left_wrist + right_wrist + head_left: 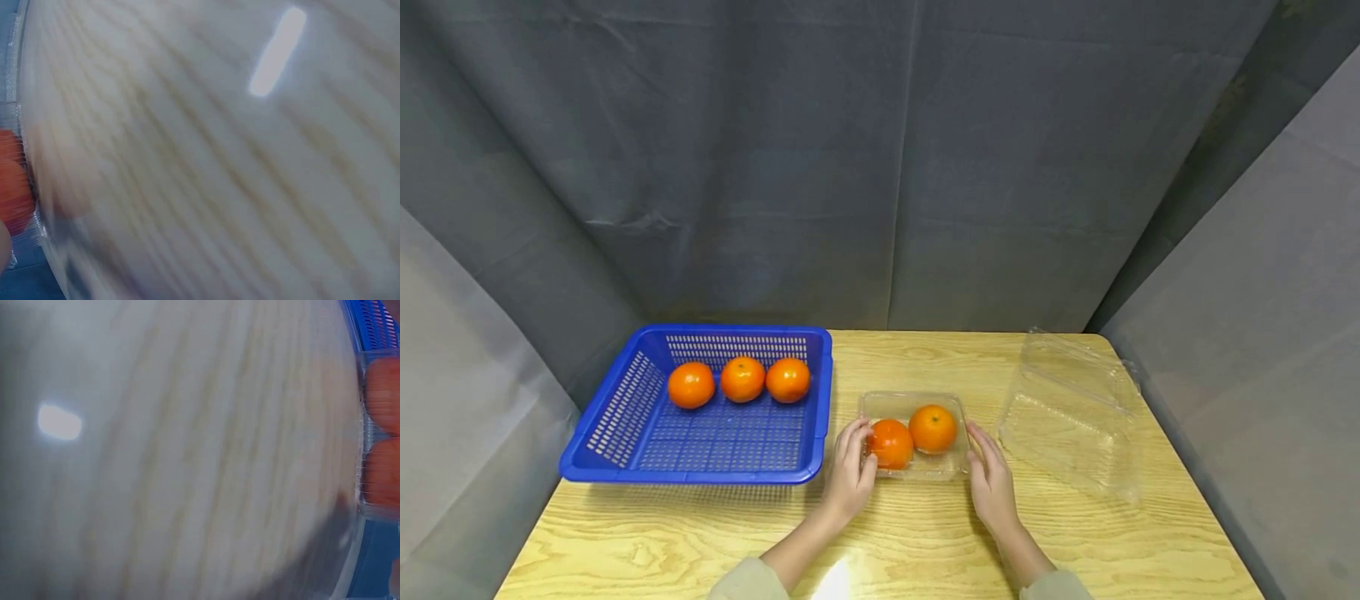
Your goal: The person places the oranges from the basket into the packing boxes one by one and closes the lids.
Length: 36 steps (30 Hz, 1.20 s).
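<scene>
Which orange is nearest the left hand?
The left orange in the clear plastic tray, beside the left hand; its neighbour lies farther right, three others in the blue basket.

Bare tabletop point(917, 358) leaves a hand room to pass behind the clear container point(928, 473), between the blue basket point(685, 477) and the transparent packaging point(1067, 425). The left hand point(850, 475) plugs the narrow gap beside the basket; the right hand point(991, 483) stands between container and packaging. From where I stand, a dark curtain point(820, 167) closes off the back.
</scene>
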{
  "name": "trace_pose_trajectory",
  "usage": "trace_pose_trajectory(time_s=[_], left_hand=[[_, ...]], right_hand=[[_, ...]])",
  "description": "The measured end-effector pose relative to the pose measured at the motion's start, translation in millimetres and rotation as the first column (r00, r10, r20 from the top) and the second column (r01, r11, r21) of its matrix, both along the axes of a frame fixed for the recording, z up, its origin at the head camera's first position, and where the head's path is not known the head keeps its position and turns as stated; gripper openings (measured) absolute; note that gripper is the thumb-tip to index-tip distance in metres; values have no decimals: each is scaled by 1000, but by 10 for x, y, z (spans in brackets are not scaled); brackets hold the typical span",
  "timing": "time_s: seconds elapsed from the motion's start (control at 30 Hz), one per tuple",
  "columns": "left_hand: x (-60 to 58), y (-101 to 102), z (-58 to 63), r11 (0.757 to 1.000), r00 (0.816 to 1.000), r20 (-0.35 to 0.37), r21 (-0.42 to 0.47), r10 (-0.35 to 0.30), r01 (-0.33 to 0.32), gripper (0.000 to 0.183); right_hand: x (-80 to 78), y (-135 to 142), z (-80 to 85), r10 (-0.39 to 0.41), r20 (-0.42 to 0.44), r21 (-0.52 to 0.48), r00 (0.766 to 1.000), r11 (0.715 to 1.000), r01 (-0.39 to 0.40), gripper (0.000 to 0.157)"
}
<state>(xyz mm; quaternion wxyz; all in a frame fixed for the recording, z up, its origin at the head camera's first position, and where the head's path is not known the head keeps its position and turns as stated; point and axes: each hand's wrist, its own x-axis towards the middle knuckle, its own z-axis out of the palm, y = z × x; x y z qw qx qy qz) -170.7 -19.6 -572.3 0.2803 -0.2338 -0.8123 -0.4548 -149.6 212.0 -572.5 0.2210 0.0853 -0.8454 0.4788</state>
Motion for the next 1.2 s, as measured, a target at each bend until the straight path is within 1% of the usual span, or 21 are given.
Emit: trace_pose_trajectory(time_s=[0.13,0.27,0.33,0.43,0.53,0.63,0.73,0.8,0.83,0.87,0.9,0.97,1.0,1.03,1.1,1.17,1.2], left_hand=[[22,-14,-44,1000,1000,4,-9,1,-1,32],[31,-32,-90,1000,1000,-15,-15,-4,3,34],[35,-40,-110,1000,1000,-10,-13,-9,9,34],[44,-47,-135,1000,1000,23,4,-17,17,33],[50,-45,-160,999,999,52,31,-16,14,33],[63,-39,-164,998,996,90,67,15,-21,36],[80,-31,-146,992,991,126,110,50,-64,39],[97,-25,-130,984,981,186,154,56,-85,40],[104,-21,-124,979,973,225,180,55,-97,40],[111,-18,-117,972,961,274,208,48,-108,39],[115,-13,-114,963,944,329,240,34,-119,39],[123,-8,-103,942,898,441,301,1,-149,35],[125,-6,-98,933,876,482,321,-11,-165,33],[127,-3,-93,925,856,517,335,-22,-179,29],[132,-2,-83,921,822,569,337,-35,-194,21],[139,-6,-71,923,798,602,328,-42,-200,11],[142,-10,-66,926,783,620,320,-46,-199,6]], right_hand=[[22,-9,-26,4,1,-8,1000,1000,-4,41],[50,-11,-77,-2,17,-20,1000,1000,3,45],[63,-9,-102,-4,24,-53,1000,999,5,45],[75,-3,-122,2,41,-132,999,991,3,44],[85,0,-113,17,77,-220,997,975,1,42],[93,-5,-73,31,142,-285,989,958,10,39],[91,-6,-37,52,214,-343,975,939,25,39],[89,1,-26,69,260,-367,963,930,33,40],[87,6,-25,77,278,-381,958,924,36,41],[85,12,-26,84,297,-389,951,921,40,41],[84,18,-28,90,313,-399,946,916,45,41],[77,30,-39,99,342,-413,934,909,55,38],[75,34,-45,102,354,-417,930,907,60,35],[71,41,-53,101,371,-411,923,909,66,32],[70,47,-53,115,402,-410,909,910,66,22],[70,51,-44,148,435,-426,888,903,58,14],[72,50,-33,165,452,-434,877,900,54,14]])
